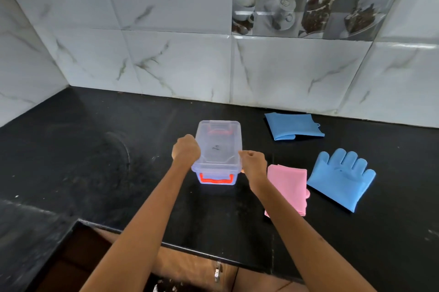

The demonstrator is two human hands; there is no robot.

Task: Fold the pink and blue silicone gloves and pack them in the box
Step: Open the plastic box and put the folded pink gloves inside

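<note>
A clear plastic box (217,147) with its lid on and red latch handles stands in the middle of the black counter. My left hand (186,149) grips the box's left edge. My right hand (253,163) is closed at the box's right edge, touching the lid rim. A folded pink glove (288,187) lies just right of my right wrist. Further right, a blue glove (342,177) lies flat with its fingers spread. Near the wall lies another blue glove (293,125), folded.
The black stone counter (95,149) meets a marble-tiled wall (166,54) at the back and left. The counter's front edge (190,251) runs below my forearms, with wooden cabinets beneath it.
</note>
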